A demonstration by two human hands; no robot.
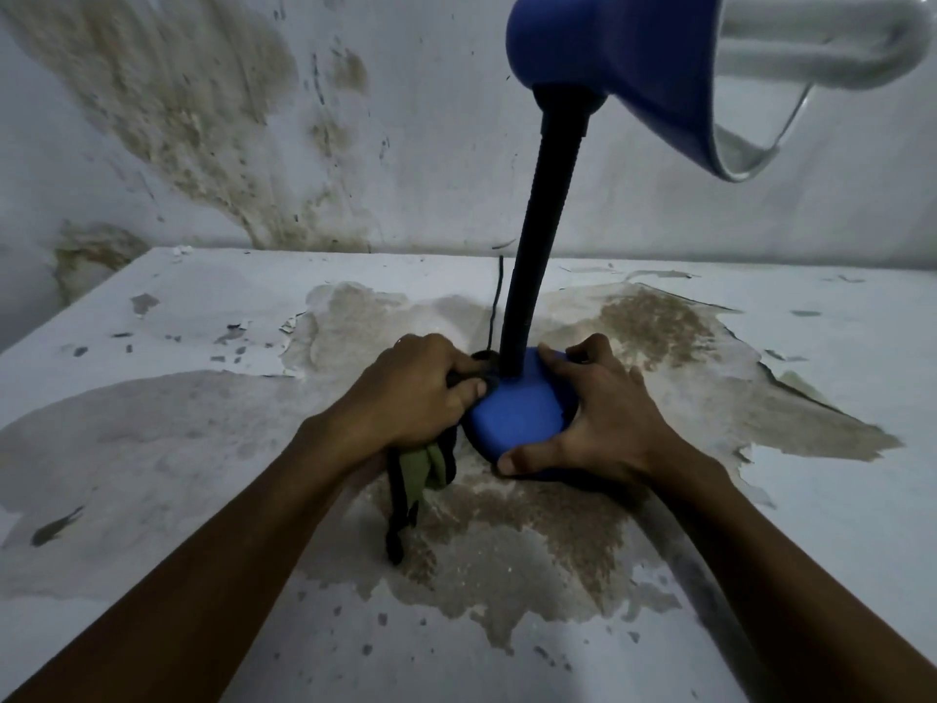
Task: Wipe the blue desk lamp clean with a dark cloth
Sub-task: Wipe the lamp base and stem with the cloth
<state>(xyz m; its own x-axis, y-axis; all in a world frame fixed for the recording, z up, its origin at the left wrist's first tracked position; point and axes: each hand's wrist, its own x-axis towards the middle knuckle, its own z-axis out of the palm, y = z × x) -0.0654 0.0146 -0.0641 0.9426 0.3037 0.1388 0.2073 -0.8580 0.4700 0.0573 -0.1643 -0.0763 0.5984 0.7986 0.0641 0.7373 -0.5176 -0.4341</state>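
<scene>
My left hand [410, 393] is curled round the dark cloth [421, 474], bunched so that a dark wad pokes out past my thumb and presses against the left flank of the lamp base [517, 413], right where the black neck [537, 246] rises from it; the loose tail of the cloth, with an olive patch in it, trails back over the desk [152, 449] toward its near edge. My right hand [603, 418] is spread over the opposite side of the base, fingers splayed across the top and right rim, thumb hooked at the near edge, steadying it and not pinching. So the blue desk lamp [517, 413] sits between my two hands, about mid-desk and nearer the far edge by the wall. Its long axis is the neck, leaning up and to the right to the blue shade [623, 68] above. The cloth hand is the nearer one to the neck's foot. I judge the next wipe runs from there round the base.
</scene>
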